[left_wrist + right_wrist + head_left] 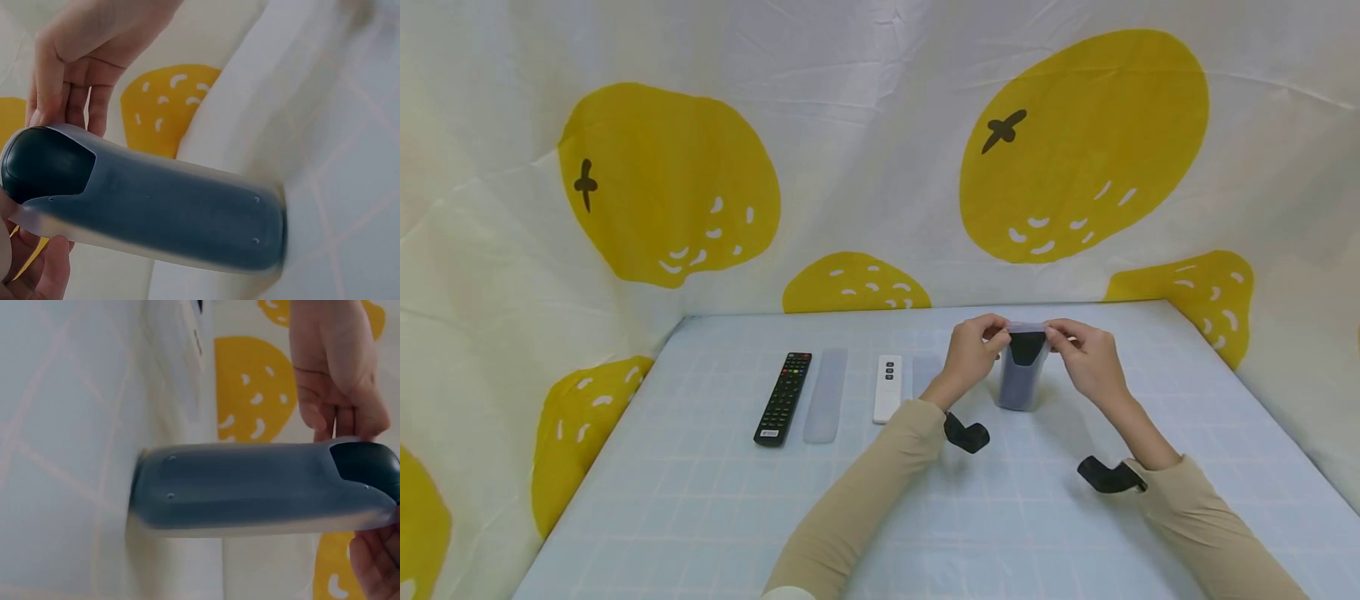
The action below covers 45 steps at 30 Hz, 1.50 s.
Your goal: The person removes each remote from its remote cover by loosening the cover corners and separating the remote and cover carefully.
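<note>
A black remote control [1027,345] stands upright inside a translucent sleeve [1018,394], right of the middle of the table. My left hand [973,352] pinches the left side of the sleeve's top edge. On the opposite side of that edge, my right hand [1086,354] pinches between thumb and fingers. Through the notch at the sleeve's mouth, the remote's glossy dark end shows bare in the left wrist view, while the rest looks bluish through the sleeve. The sleeve's lower end is down at the tabletop in the right wrist view.
Left of the hands lie a black TV remote [783,400], a long translucent sleeve [826,397] and a white remote [888,388]. A smaller translucent sleeve [926,372] is partly hidden by my left arm. A fruit-print cloth [865,150] hangs behind the table [700,517].
</note>
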Each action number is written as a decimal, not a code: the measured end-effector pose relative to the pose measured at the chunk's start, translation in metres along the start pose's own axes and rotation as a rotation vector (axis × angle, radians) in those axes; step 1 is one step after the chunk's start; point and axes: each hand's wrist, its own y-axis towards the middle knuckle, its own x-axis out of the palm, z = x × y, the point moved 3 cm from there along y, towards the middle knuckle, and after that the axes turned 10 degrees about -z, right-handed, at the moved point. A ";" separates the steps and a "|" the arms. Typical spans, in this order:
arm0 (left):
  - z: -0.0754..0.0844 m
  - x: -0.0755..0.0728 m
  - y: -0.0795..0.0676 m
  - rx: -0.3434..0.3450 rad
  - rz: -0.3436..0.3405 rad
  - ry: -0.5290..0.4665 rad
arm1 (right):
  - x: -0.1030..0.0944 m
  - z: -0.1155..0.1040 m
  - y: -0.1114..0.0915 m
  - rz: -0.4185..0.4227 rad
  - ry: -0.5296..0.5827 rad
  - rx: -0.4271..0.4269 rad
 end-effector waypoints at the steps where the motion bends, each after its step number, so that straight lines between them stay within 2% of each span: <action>1: 0.000 0.000 0.000 -0.003 -0.006 -0.003 | 0.000 0.000 0.000 -0.009 -0.002 0.008; 6: 0.001 0.002 0.002 -0.026 -0.029 -0.010 | -0.001 0.002 0.000 -0.069 0.013 0.048; 13: 0.002 0.004 0.003 -0.072 -0.057 -0.070 | -0.002 0.002 0.002 -0.128 0.063 0.087; 20: -0.005 0.009 0.000 -0.057 -0.089 -0.168 | 0.003 0.014 0.001 -0.150 0.129 0.130; 25: -0.009 0.011 -0.005 -0.042 -0.051 -0.240 | 0.004 0.026 -0.004 -0.180 0.297 0.125; 28: -0.012 0.013 -0.008 -0.070 -0.037 -0.288 | 0.004 0.030 -0.008 -0.196 0.413 0.118; 31: -0.016 0.016 -0.010 -0.102 -0.038 -0.322 | 0.005 0.034 -0.012 -0.223 0.469 0.138; 38: -0.025 0.019 -0.018 -0.154 -0.086 -0.341 | 0.006 0.041 -0.022 -0.335 0.478 0.255; 41: -0.029 0.020 -0.021 -0.170 -0.104 -0.349 | 0.007 0.043 -0.025 -0.350 0.500 0.284; 45: -0.032 0.022 -0.023 -0.172 -0.093 -0.353 | 0.009 0.045 -0.027 -0.358 0.495 0.289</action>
